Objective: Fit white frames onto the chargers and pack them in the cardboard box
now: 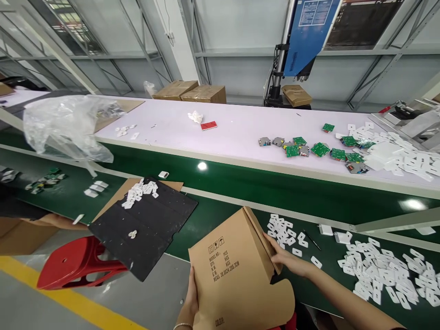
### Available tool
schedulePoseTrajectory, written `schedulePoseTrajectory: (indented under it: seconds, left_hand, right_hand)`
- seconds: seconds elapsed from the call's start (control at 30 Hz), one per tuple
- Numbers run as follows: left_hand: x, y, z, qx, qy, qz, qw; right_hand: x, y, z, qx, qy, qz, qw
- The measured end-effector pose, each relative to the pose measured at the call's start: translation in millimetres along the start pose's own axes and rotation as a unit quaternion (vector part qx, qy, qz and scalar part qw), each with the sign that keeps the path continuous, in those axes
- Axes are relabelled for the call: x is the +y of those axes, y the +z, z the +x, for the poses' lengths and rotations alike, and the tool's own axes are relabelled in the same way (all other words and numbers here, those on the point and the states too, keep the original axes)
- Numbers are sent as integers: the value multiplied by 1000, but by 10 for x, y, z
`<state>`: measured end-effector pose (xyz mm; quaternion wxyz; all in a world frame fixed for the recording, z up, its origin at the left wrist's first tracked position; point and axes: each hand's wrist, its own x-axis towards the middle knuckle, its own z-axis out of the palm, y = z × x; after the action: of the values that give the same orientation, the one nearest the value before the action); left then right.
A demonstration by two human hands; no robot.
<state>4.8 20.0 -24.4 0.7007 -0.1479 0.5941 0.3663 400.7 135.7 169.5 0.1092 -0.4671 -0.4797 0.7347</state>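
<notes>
The cardboard box (pixel 233 275) slants at lower centre of the frame, between the hands; left fingers (pixel 192 286) grip its left edge; right fingers (pixel 275 250), nearer the narrow folded side, grip that.

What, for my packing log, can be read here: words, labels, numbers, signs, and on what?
On the cardboard box:
"MODEL NO.:"
"QTY: PCS"
"N.W.: KGS"
"G.W.: KGS"
"MEAS: 38.0X24.2X6.7CM"
"COLOUR:"
Also three handling symbols, wordless.
Blue machine, printed panel: too small to read.

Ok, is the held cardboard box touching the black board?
Apart. The head view shows green tabletop and grey floor between the cardboard box and the black board.
</notes>
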Motion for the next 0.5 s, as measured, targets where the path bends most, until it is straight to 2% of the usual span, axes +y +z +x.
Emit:
schedulePoseTrajectory:
  seconds: [0.07, 0.13, 0.2, 0.3, 0.5]
  left_hand:
    - [-27, 45, -17, 10, 5, -5, 1000]
    - [-59, 106, -30, 17, -1, -18, 1000]
    - [-79, 174, -37, 19, -5, -37, 999]
    - [-73, 256, -32, 14, 0, -57, 998]
    - [-59, 233, 64, -27, -16, -68, 997]
  right_hand:
    - [-36, 127, 97, 64, -23, -42, 997]
    - [-113, 230, 242, 99, -43, -110, 988]
    - [-225, 267, 395, 109, -38, -159, 980]
    - [-390, 233, 552, 126, 0, -177, 976]
    - [-457, 187, 571, 142, -9, -181, 973]
